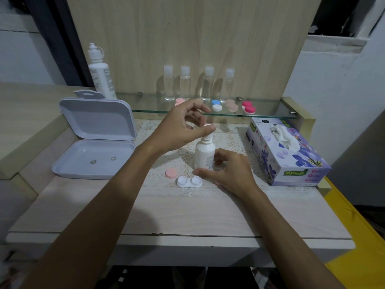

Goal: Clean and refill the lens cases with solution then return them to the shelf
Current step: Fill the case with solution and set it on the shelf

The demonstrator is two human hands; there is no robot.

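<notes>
A small white solution bottle (pixel 204 156) stands upright on the lace mat (pixel 166 188). My left hand (pixel 181 128) pinches its white cap (pixel 208 126) between thumb and fingertips. My right hand (pixel 228 173) curls round the bottle's base, thumb in front and fingers at its right side. Just left of that thumb lies a white lens case (pixel 189 181) with both wells uncovered. One pink lid (pixel 171 173) lies beside it. On the glass shelf (pixel 145 110) behind sit more lens cases: pink (pixel 179 101), blue and white (pixel 216 105), peach (pixel 231 105) and magenta (pixel 248 107).
An open grey box (pixel 93 157) at the left holds two small lenses in its tray. A tall solution bottle (pixel 101 78) stands behind it. Several clear bottles (pixel 185 83) line the back of the shelf. A tissue box (pixel 285 153) sits at the right.
</notes>
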